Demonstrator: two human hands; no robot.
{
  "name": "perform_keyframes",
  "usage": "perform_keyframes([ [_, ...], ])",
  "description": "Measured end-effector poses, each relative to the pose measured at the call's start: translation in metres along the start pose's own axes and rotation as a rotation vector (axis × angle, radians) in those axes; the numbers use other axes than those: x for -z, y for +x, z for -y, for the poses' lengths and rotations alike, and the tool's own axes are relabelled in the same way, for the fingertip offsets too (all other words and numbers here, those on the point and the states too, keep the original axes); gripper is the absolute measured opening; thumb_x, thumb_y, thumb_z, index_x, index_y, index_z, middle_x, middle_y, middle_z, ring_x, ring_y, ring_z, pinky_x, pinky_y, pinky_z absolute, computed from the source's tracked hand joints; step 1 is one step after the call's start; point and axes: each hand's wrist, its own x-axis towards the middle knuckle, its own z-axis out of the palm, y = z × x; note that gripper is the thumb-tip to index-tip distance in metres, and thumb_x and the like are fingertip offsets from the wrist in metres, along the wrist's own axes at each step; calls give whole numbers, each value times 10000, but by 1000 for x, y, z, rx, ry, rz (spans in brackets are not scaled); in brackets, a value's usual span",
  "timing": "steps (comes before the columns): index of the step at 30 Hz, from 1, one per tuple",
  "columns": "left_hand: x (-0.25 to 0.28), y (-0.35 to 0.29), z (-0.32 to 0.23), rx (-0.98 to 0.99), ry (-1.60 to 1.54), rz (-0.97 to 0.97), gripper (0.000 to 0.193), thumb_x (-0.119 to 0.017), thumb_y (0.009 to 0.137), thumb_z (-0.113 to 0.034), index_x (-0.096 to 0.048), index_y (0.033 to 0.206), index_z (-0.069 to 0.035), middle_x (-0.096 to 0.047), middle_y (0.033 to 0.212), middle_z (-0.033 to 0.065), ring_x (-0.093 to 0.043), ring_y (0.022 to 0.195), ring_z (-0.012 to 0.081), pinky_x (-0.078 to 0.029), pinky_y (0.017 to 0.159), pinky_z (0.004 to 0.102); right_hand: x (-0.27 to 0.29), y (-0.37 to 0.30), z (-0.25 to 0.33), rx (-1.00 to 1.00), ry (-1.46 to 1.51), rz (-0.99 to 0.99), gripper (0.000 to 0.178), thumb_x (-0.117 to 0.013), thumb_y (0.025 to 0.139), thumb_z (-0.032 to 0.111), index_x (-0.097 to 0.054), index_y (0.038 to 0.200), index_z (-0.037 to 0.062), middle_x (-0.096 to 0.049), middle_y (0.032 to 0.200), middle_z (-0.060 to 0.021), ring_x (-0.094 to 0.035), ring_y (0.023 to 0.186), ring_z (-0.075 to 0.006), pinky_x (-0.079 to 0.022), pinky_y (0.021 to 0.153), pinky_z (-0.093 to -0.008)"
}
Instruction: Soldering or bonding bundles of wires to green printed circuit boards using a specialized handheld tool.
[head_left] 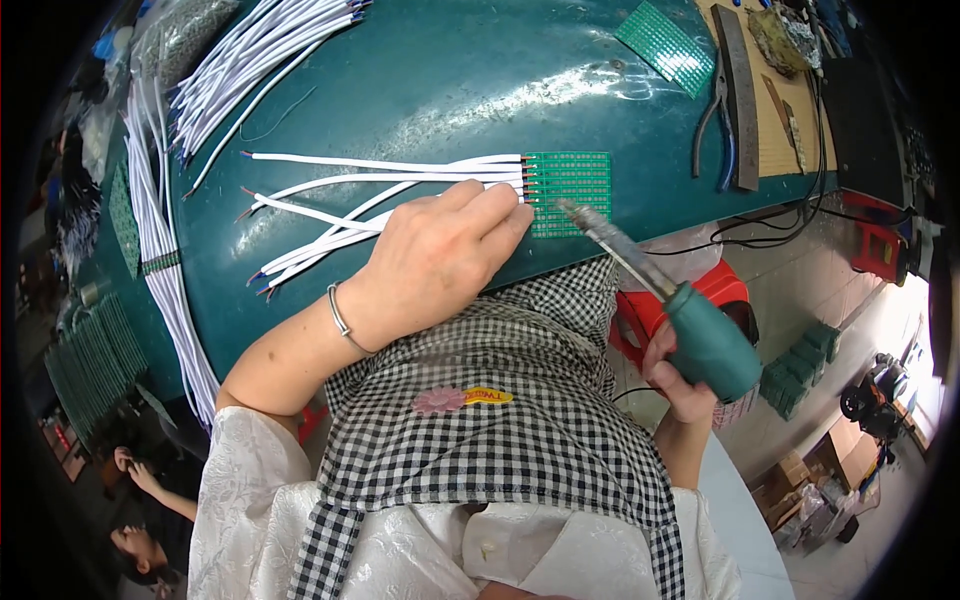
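A green circuit board panel (572,170) lies flat near the table's front edge. White cables (345,161) reach its left edge, their thin bare-ended inner wires meeting the board there. My left hand (445,245) is closed over the lower cables beside the board, fingertips at a white cable's end; its fingers hide part of the board's edge. Gripped in my right hand (685,385) is a soldering iron (712,340) with a thick green handle. Its tip points up-left, over or just touching the board's right part; contact cannot be made out.
More white cables lie in a bundle (255,75) at the far left and a tied one (165,270) at the left edge. Another green board (668,45), pliers (715,130) and a metal bar (738,100) lie far right. A red stool (640,310) stands below the table.
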Motion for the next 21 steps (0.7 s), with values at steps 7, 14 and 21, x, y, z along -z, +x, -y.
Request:
perform_keyframes([
  [7,-2,-1,1,-28,63,-12,233,-617,783,-108,-666,993,-20,-545,875,42,-593,759,175,-519,578,313,-22,27,9,43,285,-134,647,-764,832,84,-423,1361,-68,-518,849,-95,-547,637,-182,-555,561,-342],
  [14,-2,0,1,-36,66,-37,246,-619,777,-108,-669,1001,-20,-545,882,39,-590,755,168,-516,571,303,-7,18,11,3,171,31,466,-774,817,37,-570,1220,-75,-617,951,-91,-575,709,-172,-509,621,-298],
  [21,-3,-2,2,-41,63,-27,239,-626,776,-105,-675,993,-18,-544,866,34,-589,747,163,-512,557,296,-5,6,7,-43,-141,17,225,-793,794,49,-670,972,-12,-657,865,-75,-616,748,-204,-493,696,-322],
])
